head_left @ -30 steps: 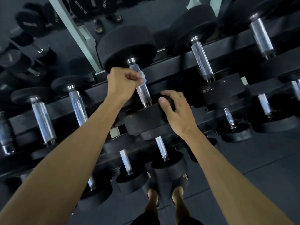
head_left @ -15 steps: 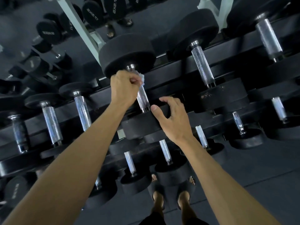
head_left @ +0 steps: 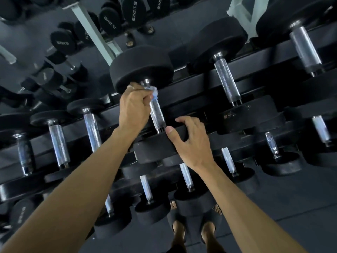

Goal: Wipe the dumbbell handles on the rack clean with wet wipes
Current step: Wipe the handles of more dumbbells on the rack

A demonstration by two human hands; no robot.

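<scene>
The person's feet [head_left: 195, 232] are standing on the dark floor [head_left: 291, 207] below the rack [head_left: 191, 92]. The right hand [head_left: 189, 143] is curling its fingers over the near weight head [head_left: 155, 148], gripping it. Farther up, the left hand [head_left: 134, 108] is clenching a wet wipe [head_left: 154, 91] around the dumbbell handle [head_left: 157, 115], at its far end beside the far weight head [head_left: 142, 68].

The left hand [head_left: 134, 105] grips a wet wipe [head_left: 153, 91] round the dumbbell handle [head_left: 156, 114]; the right hand [head_left: 189, 143] holds its near head [head_left: 155, 148].
</scene>
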